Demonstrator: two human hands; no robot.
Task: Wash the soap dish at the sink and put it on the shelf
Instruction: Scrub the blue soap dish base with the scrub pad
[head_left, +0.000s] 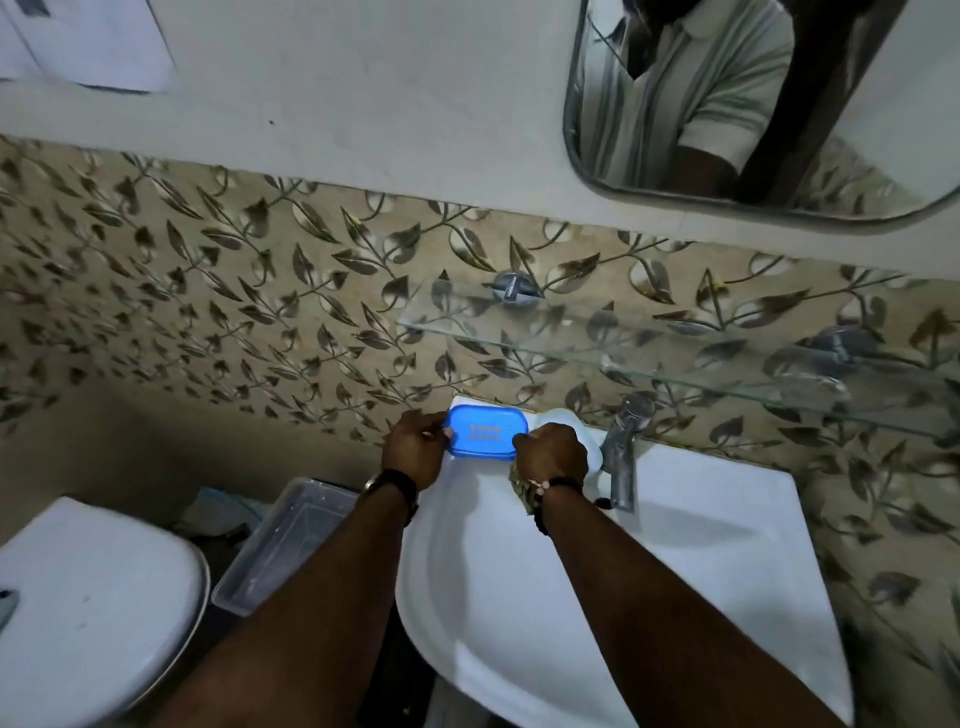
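Observation:
A blue plastic soap dish with rows of small drain slots is held over the back left corner of the white sink. My left hand grips its left end and my right hand grips its right end. A white object shows just behind my right hand; what it is cannot be told. The chrome tap stands to the right of my right hand, with no water visible. The glass shelf is fixed to the tiled wall above the sink.
A mirror hangs above the shelf and reflects a person's striped shirt. A white toilet lid is at the lower left. A clear plastic tub sits on the floor between toilet and sink.

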